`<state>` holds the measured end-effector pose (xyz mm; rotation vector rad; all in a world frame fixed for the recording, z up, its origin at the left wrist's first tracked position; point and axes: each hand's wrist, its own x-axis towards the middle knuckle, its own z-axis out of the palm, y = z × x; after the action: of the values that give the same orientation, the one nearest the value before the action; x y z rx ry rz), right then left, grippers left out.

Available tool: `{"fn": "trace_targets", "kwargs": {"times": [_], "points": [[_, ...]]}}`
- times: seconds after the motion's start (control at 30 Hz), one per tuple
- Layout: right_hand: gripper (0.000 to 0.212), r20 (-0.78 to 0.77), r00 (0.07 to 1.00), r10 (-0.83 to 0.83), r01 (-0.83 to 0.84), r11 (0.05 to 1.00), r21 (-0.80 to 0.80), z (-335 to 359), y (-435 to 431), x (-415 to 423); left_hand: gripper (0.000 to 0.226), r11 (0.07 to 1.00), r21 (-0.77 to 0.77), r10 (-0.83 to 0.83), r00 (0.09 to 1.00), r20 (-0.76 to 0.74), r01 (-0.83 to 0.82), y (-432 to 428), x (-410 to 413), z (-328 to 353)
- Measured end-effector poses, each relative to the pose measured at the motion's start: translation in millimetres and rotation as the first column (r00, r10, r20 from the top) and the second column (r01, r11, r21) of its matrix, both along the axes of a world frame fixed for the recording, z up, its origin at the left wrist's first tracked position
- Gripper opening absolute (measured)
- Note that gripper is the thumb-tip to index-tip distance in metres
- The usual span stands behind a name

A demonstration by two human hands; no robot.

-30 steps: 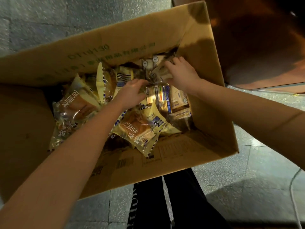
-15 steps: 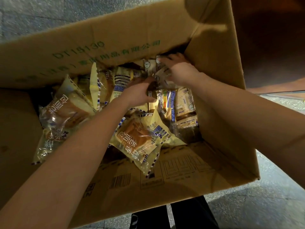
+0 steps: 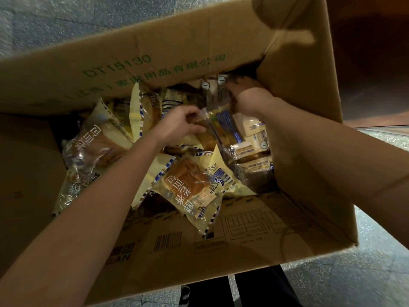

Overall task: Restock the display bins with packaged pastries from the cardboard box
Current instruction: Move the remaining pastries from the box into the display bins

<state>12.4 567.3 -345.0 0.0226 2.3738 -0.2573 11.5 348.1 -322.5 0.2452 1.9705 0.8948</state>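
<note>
Two bare hands down inside the box (image 3: 199, 52), among loose pastries (image 3: 150, 111). Left hand (image 3: 179, 127) near the middle of the box, thumb and fingers curled, pinching the clear end of a packet (image 3: 223, 127) with blue stripes. Packet tilted, lying between the two hands, its far end reaching up toward the right wrist. Right hand (image 3: 247, 96) pushed into the far right corner, back of the hand up, fingers bent down into shadow among the packs there; impossible to tell whether gripping anything.

Box open at the top, with green print along the far wall and a barcode and line drawings on the near flap. Pastries heaped across the bottom of the box, yellow and clear wrappers overlapping. Loaf pack (image 3: 190, 191) toward the near edge, label up and slanted, touching its neighbours. Left pack (image 3: 93, 149) against the left side, partly under the left forearm. Several more standing on edge along the far wall. Small packs (image 3: 252, 140) with white labels stacked against the right wall, just beside the right forearm.

Grey speckled floor (image 3: 66, 14) beyond the far wall and past the near right corner. Dark trousers (image 3: 261, 286) showing below the near edge.
</note>
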Motion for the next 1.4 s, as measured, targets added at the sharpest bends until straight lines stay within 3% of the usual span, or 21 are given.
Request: {"fn": "trace_targets", "kwargs": {"times": [0.13, 0.3, 0.57, 0.67, 0.93, 1.07, 1.23, 1.4], "points": [[0.072, -0.012, 1.000, 0.022, -0.022, 1.000, -0.017, 2.9, 0.3, 5.3, 0.034, 0.983, 0.010, 0.180, 0.982, 0.062, -0.181, -20.0, -10.0, 9.0], [0.081, -0.036, 0.992, 0.120, -0.118, 0.991, 0.065, 1.9, -2.3, 15.1, 0.021, 0.966, 0.019, 0.257, 0.965, 0.059, -0.259, -30.2, -10.4, 4.8], [0.058, 0.012, 0.991, 0.131, -0.132, 0.989, 0.063, 13.8, -6.0, 19.2, 0.048, 0.965, 0.018, 0.260, 0.965, -0.032, -0.260, -40.4, -3.7, 9.6], [0.050, 0.080, 0.989, 0.127, -0.133, 0.988, 0.075, 19.0, -9.8, 21.2, 0.037, 0.963, 0.031, 0.269, 0.962, -0.051, -0.267, -43.0, -1.3, 12.8], [0.096, 0.109, 0.980, 0.167, -0.183, 0.972, 0.151, 13.3, -14.1, 37.1, 0.026, 0.915, 0.125, 0.382, 0.924, 0.039, -0.383, -42.2, 6.8, 16.9], [0.101, 0.061, 0.991, 0.119, -0.125, 0.987, 0.103, 10.6, -16.4, 48.8, 0.027, 0.903, 0.126, 0.408, 0.912, 0.044, -0.410, -47.5, 7.0, 13.4], [0.088, 0.007, 1.000, 0.011, -0.011, 1.000, -0.011, 6.1, -18.8, 75.6, 0.019, 0.893, 0.145, 0.424, 0.905, 0.039, -0.425, -51.7, 10.0, 10.3], [0.071, -0.029, 0.982, -0.184, 0.173, 0.956, -0.236, 3.1, -16.6, 91.5, 0.025, 0.894, 0.154, 0.425, 0.905, 0.001, -0.420, -55.5, 9.8, 9.2]]}}
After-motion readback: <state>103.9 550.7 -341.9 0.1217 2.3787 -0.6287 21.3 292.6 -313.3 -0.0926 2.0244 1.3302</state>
